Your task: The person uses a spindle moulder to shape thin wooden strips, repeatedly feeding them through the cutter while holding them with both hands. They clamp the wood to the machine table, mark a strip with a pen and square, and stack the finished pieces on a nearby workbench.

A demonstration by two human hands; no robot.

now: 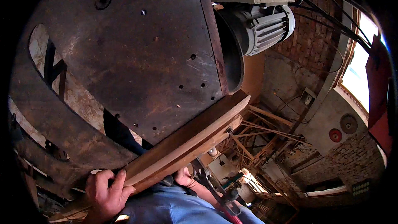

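Note:
A long wooden piece (186, 141) with a lengthwise groove slants along the near edge of a dark metal machine table (137, 58). At its lower-left end my left hand (105, 195) grips it, thumb on the upper face and fingers bent round the edge. My right hand (183, 176) is by the underside of the wood; its fingers are mostly hidden there, so what they hold does not show. Close to the right forearm is a metal clamp-like fitting (211, 182) with a red ribbed part (233, 218) below it.
The table has several small holes and a long curved slot (78, 95). Beyond its right edge sits a grey finned electric motor (269, 31) with cables. Loose wooden strips (257, 141) are heaped to the right, before a brick wall (348, 161) and a bright window (356, 66).

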